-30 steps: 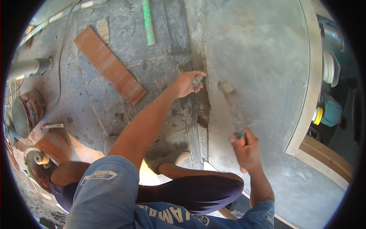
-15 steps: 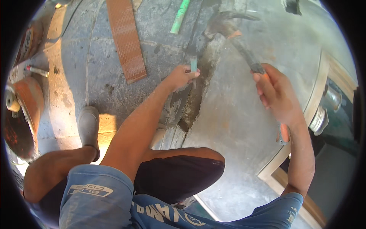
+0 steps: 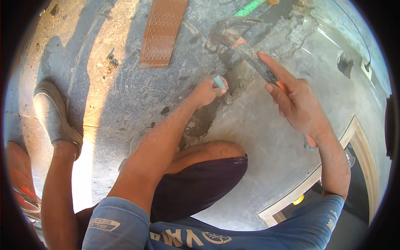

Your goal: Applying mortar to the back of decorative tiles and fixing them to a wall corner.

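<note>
My left hand [image 3: 210, 92] is closed round a chisel [image 3: 219, 81] with a pale teal upper end; its lower end is hidden by my fingers. It is held over a broken channel [image 3: 205, 118] where the floor meets the grey wall. To the right, my right hand [image 3: 298, 102] grips a claw hammer [image 3: 254, 60] by its orange handle, the forefinger stretched along the shaft. The hammer's head is raised above and slightly left of the chisel, apart from it.
A brown textured strip [image 3: 160, 39] lies on the floor at the far left of my hands. Beyond the hammer head is a green rod [image 3: 251, 7]. A wood-framed opening [image 3: 360, 137] is in the wall at right. My boot [image 3: 50, 110] stands at left, my bent knee [image 3: 227, 150] near the channel.
The whole view has shifted, bringing more wall in at the upper right. The chisel's teal end now tilts instead of standing upright. My right forefinger has straightened along the hammer's shaft.
</note>
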`<action>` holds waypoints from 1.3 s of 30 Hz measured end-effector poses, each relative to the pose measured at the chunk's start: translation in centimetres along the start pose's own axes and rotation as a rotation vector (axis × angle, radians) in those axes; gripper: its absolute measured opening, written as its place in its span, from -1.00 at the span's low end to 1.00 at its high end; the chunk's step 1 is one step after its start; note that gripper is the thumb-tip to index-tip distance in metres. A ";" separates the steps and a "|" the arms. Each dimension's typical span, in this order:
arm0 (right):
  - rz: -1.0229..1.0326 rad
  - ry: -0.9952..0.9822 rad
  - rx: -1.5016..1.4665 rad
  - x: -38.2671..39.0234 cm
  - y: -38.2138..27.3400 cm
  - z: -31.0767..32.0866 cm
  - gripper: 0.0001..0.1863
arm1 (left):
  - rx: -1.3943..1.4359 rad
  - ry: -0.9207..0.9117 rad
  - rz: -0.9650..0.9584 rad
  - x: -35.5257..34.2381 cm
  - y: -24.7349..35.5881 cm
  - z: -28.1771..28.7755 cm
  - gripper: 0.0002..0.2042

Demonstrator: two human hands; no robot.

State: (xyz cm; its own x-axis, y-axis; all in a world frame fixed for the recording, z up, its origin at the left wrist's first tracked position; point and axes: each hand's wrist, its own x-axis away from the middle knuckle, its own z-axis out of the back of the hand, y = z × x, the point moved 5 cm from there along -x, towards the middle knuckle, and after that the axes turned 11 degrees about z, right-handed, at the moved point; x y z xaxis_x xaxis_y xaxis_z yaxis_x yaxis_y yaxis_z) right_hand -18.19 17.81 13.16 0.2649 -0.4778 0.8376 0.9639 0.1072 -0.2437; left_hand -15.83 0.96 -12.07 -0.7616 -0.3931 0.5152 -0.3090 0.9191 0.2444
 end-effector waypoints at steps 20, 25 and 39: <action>0.018 -0.272 0.270 -2.1 -2.4 -4.7 -0.44 | -0.250 0.055 -0.065 2.6 -0.2 1.4 -0.85; 0.238 0.100 0.098 -4.1 -9.9 0.0 -0.44 | -0.246 0.062 -0.179 3.5 -0.2 2.8 -0.84; 0.212 0.511 0.049 -5.8 -14.0 1.2 -0.40 | -0.205 0.097 -0.135 4.4 -3.0 5.8 -0.83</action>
State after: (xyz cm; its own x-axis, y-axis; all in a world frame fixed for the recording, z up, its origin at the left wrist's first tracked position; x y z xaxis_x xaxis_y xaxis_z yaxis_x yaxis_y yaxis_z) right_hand -33.18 20.10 12.26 0.4187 -0.8020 0.4260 0.8941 0.2821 -0.3479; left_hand -21.57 -3.32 -15.31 -0.6598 -0.5219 0.5407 -0.2748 0.8373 0.4727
